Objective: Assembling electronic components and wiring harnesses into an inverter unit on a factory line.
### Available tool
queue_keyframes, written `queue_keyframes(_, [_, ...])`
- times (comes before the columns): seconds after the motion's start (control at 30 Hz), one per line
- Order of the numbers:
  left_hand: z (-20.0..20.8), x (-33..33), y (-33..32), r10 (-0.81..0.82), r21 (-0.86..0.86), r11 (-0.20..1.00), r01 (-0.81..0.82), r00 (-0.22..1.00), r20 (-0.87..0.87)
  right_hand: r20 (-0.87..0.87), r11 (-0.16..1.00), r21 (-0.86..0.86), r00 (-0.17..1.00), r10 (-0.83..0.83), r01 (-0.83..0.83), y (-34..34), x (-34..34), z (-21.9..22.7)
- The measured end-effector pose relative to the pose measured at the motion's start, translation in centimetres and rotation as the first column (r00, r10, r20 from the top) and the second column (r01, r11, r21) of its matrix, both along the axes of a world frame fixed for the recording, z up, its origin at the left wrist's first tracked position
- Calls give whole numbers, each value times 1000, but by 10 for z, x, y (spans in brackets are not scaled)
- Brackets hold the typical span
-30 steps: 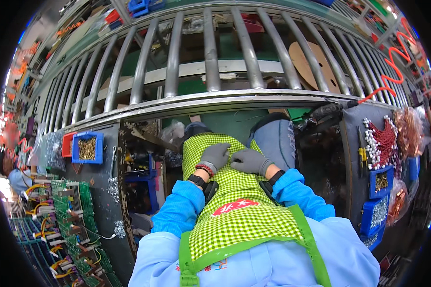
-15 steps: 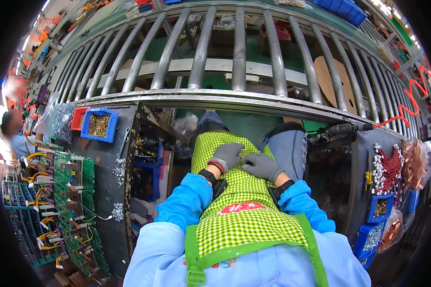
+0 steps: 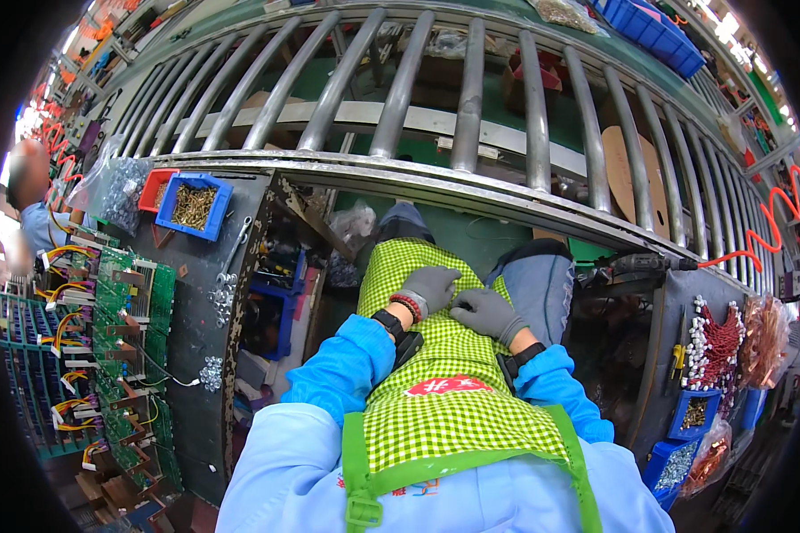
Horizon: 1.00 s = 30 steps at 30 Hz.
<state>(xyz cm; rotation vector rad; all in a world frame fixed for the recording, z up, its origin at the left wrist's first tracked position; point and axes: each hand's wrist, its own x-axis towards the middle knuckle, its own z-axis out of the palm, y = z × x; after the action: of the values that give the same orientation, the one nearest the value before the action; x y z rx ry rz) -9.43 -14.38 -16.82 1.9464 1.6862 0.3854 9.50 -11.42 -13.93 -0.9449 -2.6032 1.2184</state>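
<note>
My left hand [image 3: 431, 289], in a grey glove, rests on the green checked apron [image 3: 409, 342] over my lap. It holds nothing, and its fingers are loosely bent. Beside it, a little to the right and nearer, lies my right hand [image 3: 487, 313] in a matching glove, also without anything in it. Its fingers lie slightly apart on the cloth and point toward the left hand. Dark bands circle both wrists, and a red beaded bracelet [image 3: 409, 305] sits on the left one.
A roller conveyor [image 3: 468, 98] crosses ahead. On the left bench are green circuit boards [image 3: 120, 355], a blue bin of brass screws [image 3: 193, 206], a wrench [image 3: 237, 244] and loose nuts. Rightward are a power driver [image 3: 640, 264], red wires [image 3: 722, 342] and blue hardware bins [image 3: 695, 413].
The view has turned slightly, so the conveyor and benches appear tilted and shifted. Both hands stay in the same resting place on the apron.
</note>
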Motion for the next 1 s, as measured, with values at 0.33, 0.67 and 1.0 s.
queue_keyframes(0.33, [-5,3,4,-23,-11,1000,23,1000,-11,4,1000,-11,1000,25,-25,1,-1,0])
queue_keyframes(0.67, [-7,2,2,-15,-41,999,14,1000,-27,4,1000,13,1000,26,-26,0,-2,0])
queue_keyframes(1.0, [-3,2,1,-30,-40,999,30,1000,1,27,1000,24,1000,2,-3,-3,1,3])
